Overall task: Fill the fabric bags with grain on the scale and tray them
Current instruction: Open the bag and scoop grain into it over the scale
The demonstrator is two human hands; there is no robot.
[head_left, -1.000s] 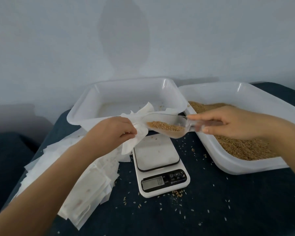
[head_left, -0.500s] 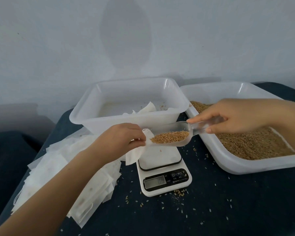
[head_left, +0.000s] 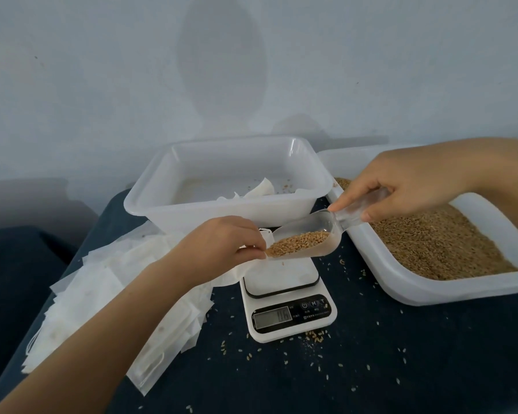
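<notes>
While the left hand (head_left: 222,246) pinched the white fabric bag (head_left: 237,271) above the white digital scale (head_left: 284,297), the right hand (head_left: 401,186), gripping the clear plastic scoop (head_left: 308,237) of grain, had tipped its mouth lower to the bag.

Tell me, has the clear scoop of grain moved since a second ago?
Yes. The clear scoop, held by the right hand, has dropped and tilted mouth-down over the scale, its lip reaching the bag the left hand holds.
</notes>
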